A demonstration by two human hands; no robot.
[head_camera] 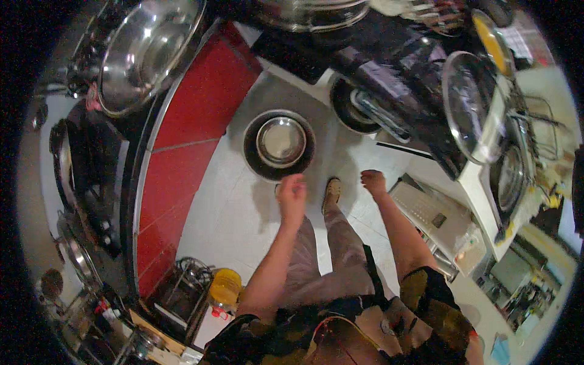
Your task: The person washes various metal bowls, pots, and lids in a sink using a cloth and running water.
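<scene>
My left hand (293,192) hangs over the floor with its fingers bent, just on the near side of a round dark pan (250,153). A shiny steel bowl (281,141) sits inside that pan. Blur hides how far the left fingers close, and nothing shows in them. Further right, my right hand (374,181) is held in a loose fist, apart from any object. The black stove-like counter (388,86) lies beyond it, and a second dark round pan (349,107) partly shows below the counter's edge.
Red cabinet fronts (187,123) run along the left, under a counter with a large steel basin (146,59). A glass lid (470,107) stands at the right counter. Near my left elbow are a yellow-capped container (225,285) and a wire rack (194,273). A beige appliance panel (431,210) stands right.
</scene>
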